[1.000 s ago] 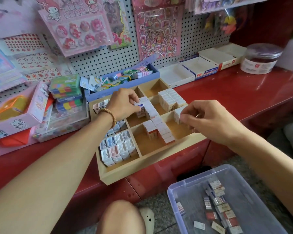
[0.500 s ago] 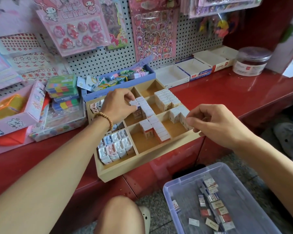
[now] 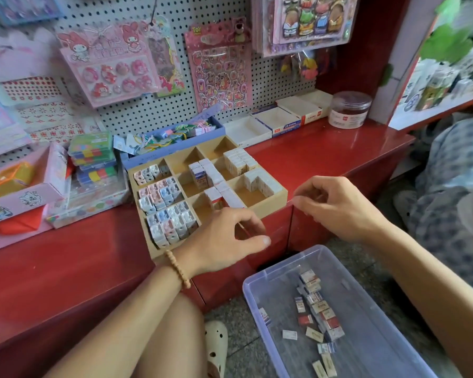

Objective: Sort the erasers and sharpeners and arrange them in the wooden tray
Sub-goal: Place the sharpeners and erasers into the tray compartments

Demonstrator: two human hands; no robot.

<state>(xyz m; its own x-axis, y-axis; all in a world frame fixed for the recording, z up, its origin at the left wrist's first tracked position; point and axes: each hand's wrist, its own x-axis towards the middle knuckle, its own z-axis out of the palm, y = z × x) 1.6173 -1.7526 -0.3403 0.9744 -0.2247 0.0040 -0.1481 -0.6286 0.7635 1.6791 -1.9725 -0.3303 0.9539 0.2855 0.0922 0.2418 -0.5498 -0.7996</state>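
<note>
Left hand point(image 3: 224, 238): over the near edge of the tray point(image 3: 280, 193), fingers loosely curled, thumb out toward the right, nothing held; bead bracelet point(image 3: 178, 268) at the wrist. Right hand point(image 3: 336, 205): just off the tray's right near corner, fingers curled inward; whether anything is pinched in them cannot be told. The two hands are apart, neither touching the tray's contents. Tray: wooden, divided into compartments, on the red table point(image 3: 52, 268), directly beyond the left hand. Sharpeners point(image 3: 164, 211): small pink, blue and white units packed upright in the compartments beyond and left of the left hand. Erasers point(image 3: 239, 163): white blocks standing in rows in the compartments ahead of both hands, one stack point(image 3: 260, 182) in the compartment nearest the right hand. Bin point(image 3: 339, 317): clear plastic, on the floor below the right hand, holding loose wrapped erasers point(image 3: 318, 309). Beyond the tray, a blue box point(image 3: 175, 137) of mixed items; beyond the right hand, open white boxes point(image 3: 273, 122) and a lidded jar point(image 3: 348, 109). Left of the left hand, stacked colour-block packs point(image 3: 93, 156).
</note>
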